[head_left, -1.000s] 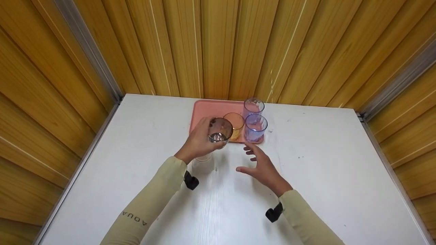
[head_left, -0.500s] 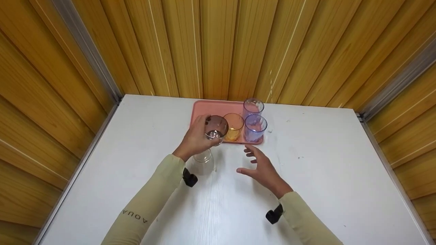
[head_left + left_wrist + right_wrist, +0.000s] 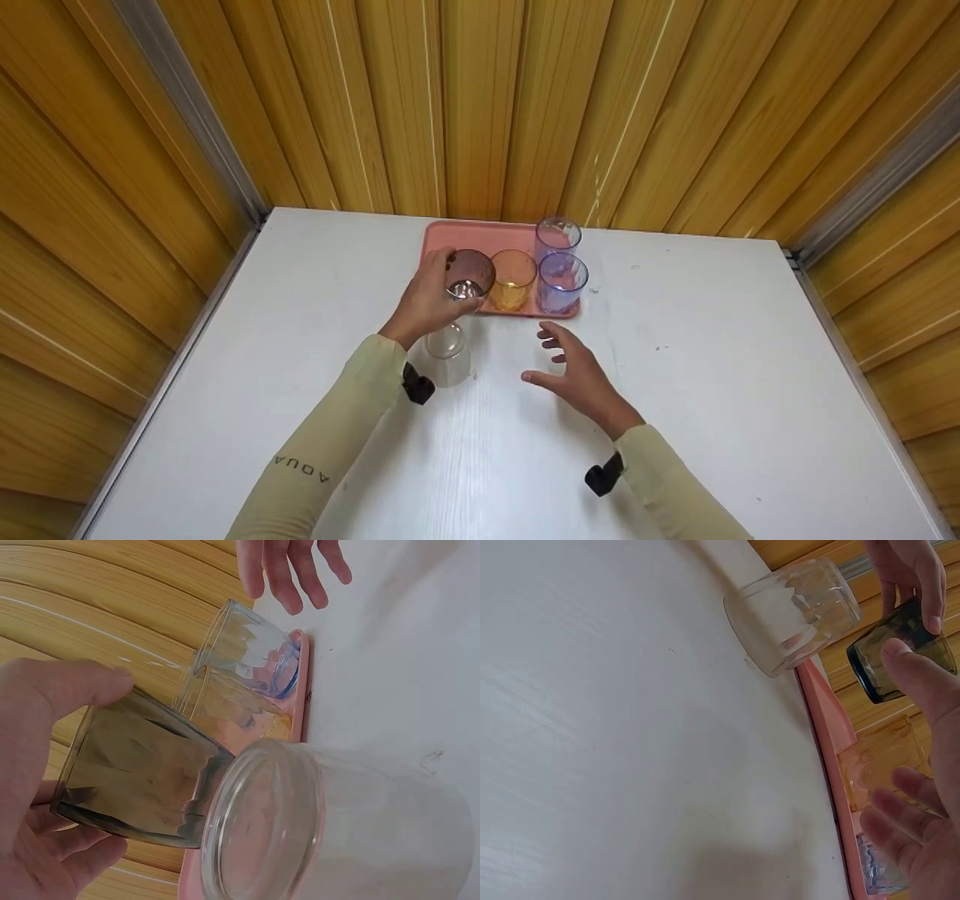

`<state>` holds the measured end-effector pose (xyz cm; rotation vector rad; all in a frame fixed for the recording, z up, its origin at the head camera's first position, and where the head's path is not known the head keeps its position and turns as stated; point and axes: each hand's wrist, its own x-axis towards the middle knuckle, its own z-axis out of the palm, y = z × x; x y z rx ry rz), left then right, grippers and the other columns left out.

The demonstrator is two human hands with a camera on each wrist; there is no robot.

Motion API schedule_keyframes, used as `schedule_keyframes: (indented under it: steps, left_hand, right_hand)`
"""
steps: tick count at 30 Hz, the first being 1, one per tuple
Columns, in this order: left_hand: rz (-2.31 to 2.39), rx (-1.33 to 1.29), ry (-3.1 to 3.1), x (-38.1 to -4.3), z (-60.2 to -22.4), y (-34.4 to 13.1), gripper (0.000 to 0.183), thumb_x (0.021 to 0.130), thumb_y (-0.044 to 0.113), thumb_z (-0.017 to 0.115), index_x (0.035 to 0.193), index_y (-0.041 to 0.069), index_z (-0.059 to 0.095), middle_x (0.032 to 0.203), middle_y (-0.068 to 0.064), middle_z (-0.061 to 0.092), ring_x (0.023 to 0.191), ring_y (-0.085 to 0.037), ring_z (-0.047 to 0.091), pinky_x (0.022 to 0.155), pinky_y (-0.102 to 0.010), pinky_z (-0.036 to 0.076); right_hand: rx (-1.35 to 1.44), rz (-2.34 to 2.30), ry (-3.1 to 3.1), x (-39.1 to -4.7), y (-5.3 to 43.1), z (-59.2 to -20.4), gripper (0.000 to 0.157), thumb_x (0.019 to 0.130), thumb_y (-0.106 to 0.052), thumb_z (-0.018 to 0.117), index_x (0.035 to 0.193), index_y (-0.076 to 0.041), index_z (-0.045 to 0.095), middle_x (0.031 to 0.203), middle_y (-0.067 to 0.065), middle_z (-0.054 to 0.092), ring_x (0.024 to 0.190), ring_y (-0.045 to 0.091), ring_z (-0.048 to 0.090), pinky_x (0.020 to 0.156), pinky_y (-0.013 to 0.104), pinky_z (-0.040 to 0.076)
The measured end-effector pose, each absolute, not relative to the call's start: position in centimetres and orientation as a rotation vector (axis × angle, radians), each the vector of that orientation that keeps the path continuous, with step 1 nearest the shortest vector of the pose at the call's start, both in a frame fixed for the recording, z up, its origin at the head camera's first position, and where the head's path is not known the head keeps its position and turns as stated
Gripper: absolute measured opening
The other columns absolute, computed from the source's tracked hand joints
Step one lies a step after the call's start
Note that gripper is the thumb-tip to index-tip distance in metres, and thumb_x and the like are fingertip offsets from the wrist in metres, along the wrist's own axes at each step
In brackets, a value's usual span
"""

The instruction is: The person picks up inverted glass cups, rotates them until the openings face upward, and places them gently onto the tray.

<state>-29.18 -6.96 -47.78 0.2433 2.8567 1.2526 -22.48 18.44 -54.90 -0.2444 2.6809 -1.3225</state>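
My left hand (image 3: 426,304) grips a smoky dark glass tumbler (image 3: 471,271) by its sides, thumb on one side and fingers on the other. The tumbler is at the front left of a pink tray (image 3: 480,236); whether its base touches the tray I cannot tell. Just right of it on the tray stands an amber tumbler (image 3: 512,289). A clear glass (image 3: 448,366) sits upside down on the table, beside my left wrist. My right hand (image 3: 581,379) hovers in front of the tray with fingers spread and relaxed, holding nothing.
A blue tumbler (image 3: 562,289) stands at the tray's front right, with a purple tumbler (image 3: 558,234) behind it. The white table (image 3: 697,375) runs up to a yellow wood-panelled wall (image 3: 480,112) just behind the tray.
My left hand has carried the dark tumbler left and slightly away from me, beside the amber one. More of the clear glass shows now. The right hand has hardly moved.
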Motion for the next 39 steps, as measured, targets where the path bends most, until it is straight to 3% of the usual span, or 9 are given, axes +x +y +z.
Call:
schedule_keyframes:
  steps: [22, 31, 39]
  left_hand:
    - [1.268, 0.144, 2.819, -32.2, -49.8, -7.3, 0.095, 0.075, 0.035, 0.081, 0.149, 0.017, 0.025, 0.148, -0.006, 0.038, 0.137, -0.025, 0.040, 0.115, -0.045, 0.035]
    - [1.289, 0.113, 2.789, -33.1, -50.4, -7.4, 0.096, 0.073, 0.034, 0.084, 0.148, 0.017, 0.026, 0.147, -0.007, 0.039, 0.135, -0.027, 0.041, 0.115, -0.047, 0.035]
    - [1.303, 0.036, 2.726, -33.7, -51.3, -7.6, 0.098, 0.073, 0.036, 0.084, 0.149, 0.018, 0.023, 0.149, -0.006, 0.037, 0.137, -0.027, 0.038, 0.116, -0.049, 0.033]
  right_hand:
    - [-0.241, -1.325, 2.682, -22.3, 19.4, -55.0, 0.091, 0.072, -0.055, 0.078, 0.145, -0.021, 0.037, 0.138, 0.005, 0.053, 0.125, 0.019, 0.051, 0.103, 0.041, 0.048]
    - [-0.225, -1.319, 2.697, -22.2, 19.8, -55.3, 0.082, 0.078, -0.036, 0.080, 0.146, -0.019, 0.036, 0.138, 0.005, 0.053, 0.125, 0.019, 0.051, 0.103, 0.042, 0.048]
    - [-0.205, -1.312, 2.699, -22.0, 19.9, -55.4, 0.081, 0.079, -0.032, 0.080, 0.146, -0.018, 0.037, 0.136, 0.005, 0.053, 0.124, 0.020, 0.051, 0.103, 0.042, 0.048]
